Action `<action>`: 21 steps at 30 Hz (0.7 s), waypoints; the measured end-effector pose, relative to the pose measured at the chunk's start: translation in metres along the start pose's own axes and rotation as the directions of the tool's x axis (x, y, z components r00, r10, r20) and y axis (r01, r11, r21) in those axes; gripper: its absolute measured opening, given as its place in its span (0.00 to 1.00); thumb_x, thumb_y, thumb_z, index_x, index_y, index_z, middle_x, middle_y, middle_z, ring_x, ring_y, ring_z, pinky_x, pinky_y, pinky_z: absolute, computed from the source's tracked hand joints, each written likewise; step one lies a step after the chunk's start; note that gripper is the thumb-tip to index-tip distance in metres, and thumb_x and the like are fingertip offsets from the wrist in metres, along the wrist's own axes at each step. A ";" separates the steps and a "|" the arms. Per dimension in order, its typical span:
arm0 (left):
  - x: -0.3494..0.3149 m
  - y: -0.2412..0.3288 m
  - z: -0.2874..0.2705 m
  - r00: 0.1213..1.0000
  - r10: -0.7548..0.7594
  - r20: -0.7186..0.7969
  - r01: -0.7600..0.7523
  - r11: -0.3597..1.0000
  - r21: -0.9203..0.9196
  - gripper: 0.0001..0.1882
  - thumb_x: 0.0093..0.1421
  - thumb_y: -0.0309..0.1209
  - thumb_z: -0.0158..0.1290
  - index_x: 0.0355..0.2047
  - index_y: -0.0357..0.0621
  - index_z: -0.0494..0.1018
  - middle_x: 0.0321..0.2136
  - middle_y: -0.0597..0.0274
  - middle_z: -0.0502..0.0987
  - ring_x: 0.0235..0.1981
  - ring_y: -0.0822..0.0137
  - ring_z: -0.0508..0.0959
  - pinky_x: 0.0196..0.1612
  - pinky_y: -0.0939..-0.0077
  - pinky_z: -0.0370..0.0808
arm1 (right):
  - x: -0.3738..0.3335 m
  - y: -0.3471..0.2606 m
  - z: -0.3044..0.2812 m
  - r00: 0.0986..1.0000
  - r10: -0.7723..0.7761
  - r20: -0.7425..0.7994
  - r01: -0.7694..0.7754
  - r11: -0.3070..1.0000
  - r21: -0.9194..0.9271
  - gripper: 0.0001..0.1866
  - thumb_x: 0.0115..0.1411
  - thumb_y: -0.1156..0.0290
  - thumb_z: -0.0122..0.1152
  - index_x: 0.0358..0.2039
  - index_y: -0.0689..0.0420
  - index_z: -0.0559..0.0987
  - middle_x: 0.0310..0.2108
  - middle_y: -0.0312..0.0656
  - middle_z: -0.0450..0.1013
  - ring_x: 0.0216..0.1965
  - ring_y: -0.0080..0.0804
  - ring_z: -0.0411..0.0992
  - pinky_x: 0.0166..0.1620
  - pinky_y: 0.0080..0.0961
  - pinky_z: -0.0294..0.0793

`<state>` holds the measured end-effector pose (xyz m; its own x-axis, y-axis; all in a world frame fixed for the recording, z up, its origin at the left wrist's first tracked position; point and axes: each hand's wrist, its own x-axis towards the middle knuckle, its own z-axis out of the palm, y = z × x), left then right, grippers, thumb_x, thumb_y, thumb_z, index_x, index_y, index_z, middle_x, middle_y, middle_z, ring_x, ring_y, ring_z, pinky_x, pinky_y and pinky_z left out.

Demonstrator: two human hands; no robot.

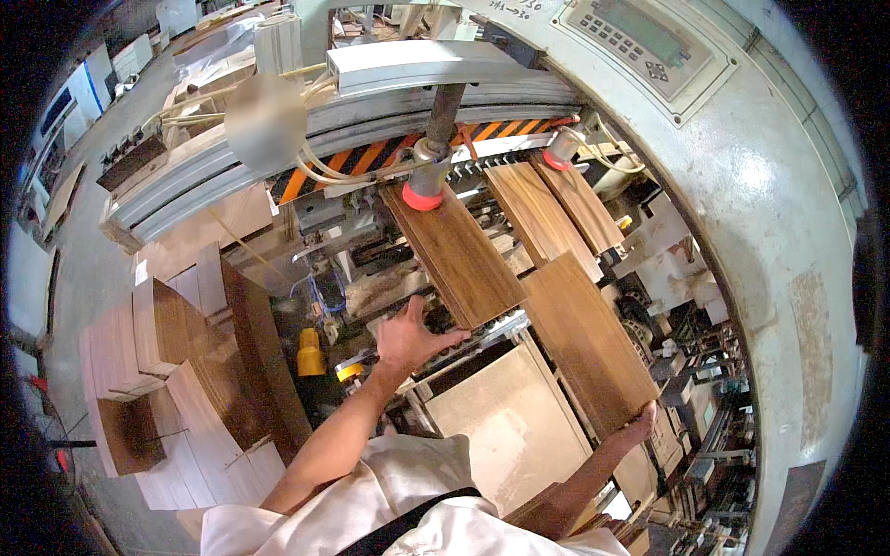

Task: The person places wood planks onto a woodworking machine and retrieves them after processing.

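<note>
A brown wooden plank [454,250] lies on the machine, its far end beneath a red-ringed cylinder [425,181]. Beside its near end is my left hand [408,341], thumb and fingers spread apart. The thumb tip is close to the plank's end edge; whether it touches I cannot tell. My right hand [638,424] grips the near right corner of a second plank [591,345], which slants away toward the machine. Its far end comes next to the first plank and overlaps a lighter plank [538,213]. Part of my right hand is hidden by that board.
Stacked boards [199,371] stand on the left. A striped guard [362,157] and grey beam [199,185] cross the far side. A narrower plank [579,204] sits under another red-ringed cylinder [563,148]. A control panel [640,42] rises at right; a pale board [505,422] lies before me.
</note>
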<state>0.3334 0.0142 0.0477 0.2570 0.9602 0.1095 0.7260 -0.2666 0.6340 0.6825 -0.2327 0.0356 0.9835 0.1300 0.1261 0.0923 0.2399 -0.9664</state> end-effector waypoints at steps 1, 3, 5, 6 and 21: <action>0.001 -0.002 0.001 1.000 0.003 0.007 -0.003 1.000 0.012 0.46 0.35 0.68 0.59 0.38 0.37 0.67 0.30 0.48 0.78 0.29 0.52 0.80 0.32 0.61 0.77 | 0.000 -0.003 0.004 1.000 0.000 0.026 -0.001 0.999 0.047 0.22 0.56 0.55 0.53 0.40 0.63 0.75 0.38 0.43 0.71 0.39 0.37 0.70 0.42 0.36 0.69; 0.002 -0.010 0.012 0.998 0.051 -0.021 -0.049 0.995 0.084 0.48 0.36 0.69 0.57 0.41 0.36 0.67 0.29 0.47 0.78 0.29 0.52 0.80 0.32 0.61 0.77 | -0.001 -0.007 0.017 0.997 0.053 -0.056 -0.052 0.998 0.022 0.23 0.59 0.57 0.52 0.43 0.66 0.73 0.40 0.46 0.72 0.40 0.39 0.71 0.43 0.36 0.69; 0.004 -0.003 0.012 0.996 0.064 0.058 -0.070 0.991 0.112 0.49 0.37 0.70 0.55 0.44 0.36 0.66 0.29 0.45 0.78 0.29 0.53 0.80 0.33 0.61 0.77 | 0.047 0.040 -0.010 0.986 -0.138 0.098 0.143 0.989 -0.040 0.22 0.61 0.58 0.50 0.44 0.67 0.73 0.40 0.48 0.72 0.41 0.40 0.71 0.45 0.36 0.69; 0.006 -0.001 0.004 0.991 0.020 0.131 -0.037 0.991 0.131 0.50 0.38 0.70 0.55 0.46 0.36 0.66 0.29 0.45 0.78 0.30 0.53 0.80 0.34 0.61 0.77 | 0.047 0.040 0.010 0.984 0.028 0.177 -0.050 0.991 0.123 0.22 0.63 0.59 0.48 0.45 0.69 0.72 0.41 0.49 0.72 0.42 0.41 0.70 0.46 0.36 0.68; -0.040 -0.062 -0.034 0.994 -0.087 -0.059 0.061 0.933 -0.354 0.21 0.54 0.44 0.58 0.38 0.39 0.74 0.35 0.50 0.78 0.35 0.54 0.79 0.40 0.67 0.74 | 0.096 0.106 0.212 0.896 0.356 0.265 -0.397 0.909 0.123 0.10 0.58 0.69 0.50 0.20 0.53 0.68 0.15 0.34 0.62 0.12 0.27 0.58 0.15 0.25 0.55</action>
<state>0.2560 -0.0047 0.0301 0.1546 0.9830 0.0986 0.4675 -0.1608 0.8693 0.7534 0.0095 -0.0072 0.8729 0.4569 -0.1711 -0.3260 0.2851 -0.9014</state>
